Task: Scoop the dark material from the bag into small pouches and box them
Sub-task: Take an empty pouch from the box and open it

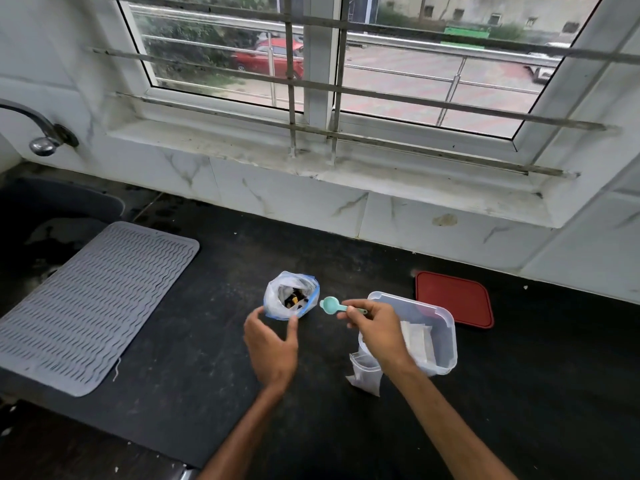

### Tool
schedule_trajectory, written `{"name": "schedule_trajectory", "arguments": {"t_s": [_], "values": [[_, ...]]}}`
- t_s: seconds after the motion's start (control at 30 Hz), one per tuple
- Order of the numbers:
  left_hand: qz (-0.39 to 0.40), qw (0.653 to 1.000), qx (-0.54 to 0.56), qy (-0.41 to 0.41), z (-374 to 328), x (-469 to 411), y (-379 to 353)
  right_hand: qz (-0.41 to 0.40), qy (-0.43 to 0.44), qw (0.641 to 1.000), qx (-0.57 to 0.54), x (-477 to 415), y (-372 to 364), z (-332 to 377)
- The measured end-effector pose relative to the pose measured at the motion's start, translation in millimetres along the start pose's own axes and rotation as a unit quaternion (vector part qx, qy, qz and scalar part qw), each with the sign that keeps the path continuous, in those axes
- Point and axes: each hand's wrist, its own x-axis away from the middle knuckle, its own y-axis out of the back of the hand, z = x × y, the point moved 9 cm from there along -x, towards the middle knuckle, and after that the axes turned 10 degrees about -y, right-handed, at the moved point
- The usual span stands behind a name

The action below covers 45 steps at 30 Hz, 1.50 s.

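From my head view, the bag (291, 295) stands open on the black counter (214, 341), just past my left hand. It is clear plastic with a blue strip along the mouth, bunched up round the dark material (295, 299), which shows as black bits with a spot of yellow.

My left hand (272, 344) is relaxed, fingers spread, with the thumb tip at the bag's near edge; I cannot tell whether it touches. My right hand (377, 327) pinches the handle of a small teal scoop (332, 304), its bowl just right of the bag and apparently empty.

Under my right wrist sits the clear box (440, 327) with white pouches (417, 341) inside. Another clear pouch (365, 375) lies against its near left corner. A red lid (453, 299) lies flat beyond the box. A grey ribbed mat (93, 306) lies well to the left, with open counter between it and my hands.
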Motion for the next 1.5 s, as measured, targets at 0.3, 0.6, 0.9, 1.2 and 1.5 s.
{"name": "schedule_trajectory", "arguments": {"t_s": [0.3, 0.6, 0.9, 1.2, 1.5], "values": [[0.103, 0.979, -0.004, 0.177, 49, -44, -51, -0.062, 0.068, 0.932, 0.349, -66, -92, 22], [0.115, 0.974, 0.085, 0.176, 64, -64, -68, -0.076, 0.015, 0.92, 0.384, -90, -111, 5], [0.191, 0.944, 0.206, 0.171, 68, -77, -97, -0.038, -0.155, 0.971, 0.175, -108, -107, -32], [0.216, 0.93, 0.232, 0.186, 82, -89, -96, -0.011, -0.26, 0.965, -0.037, -101, -110, -35], [0.191, 0.956, 0.188, 0.12, 71, -93, -73, 0.01, -0.259, 0.965, -0.036, -81, -93, -26]]}}
